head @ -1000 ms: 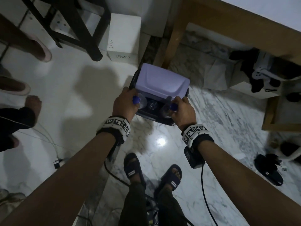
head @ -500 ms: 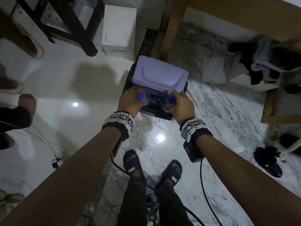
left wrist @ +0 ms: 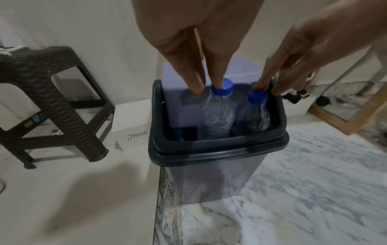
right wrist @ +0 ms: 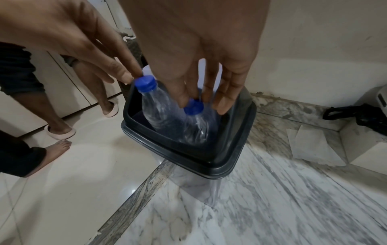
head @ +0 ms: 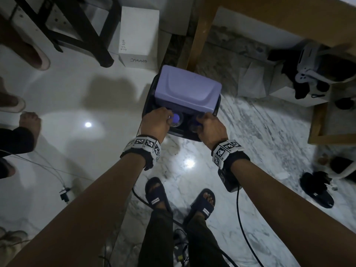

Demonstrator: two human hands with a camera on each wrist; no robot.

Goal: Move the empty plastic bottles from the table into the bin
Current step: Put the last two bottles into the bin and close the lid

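A dark-rimmed bin [left wrist: 217,149] with a tilted lavender swing lid [head: 186,89] stands on the floor. Two clear empty bottles with blue caps stand upright in its opening. My left hand [left wrist: 207,86] reaches down with straight fingers, one fingertip [left wrist: 218,83] on the cap of the left bottle [left wrist: 215,119]. My right hand [right wrist: 201,102] hovers over the right bottle [right wrist: 195,129], its straight fingertips [right wrist: 181,99] around and touching the cap. In the head view both hands [head: 165,120] [head: 204,122] meet at the bin's near edge. The bottles' lower halves are hidden inside.
A dark woven stool [left wrist: 52,99] and a white box [left wrist: 132,124] stand left of the bin. A wooden table leg [head: 200,35] rises just behind it. Other people's feet [right wrist: 60,132] are at the left, loose sandals [head: 316,191] at the right, cables by my feet.
Both bottles have sunk deeper into the bin's opening. My hands followed them down, and the fingers that gripped the necks now lie straight at the caps.
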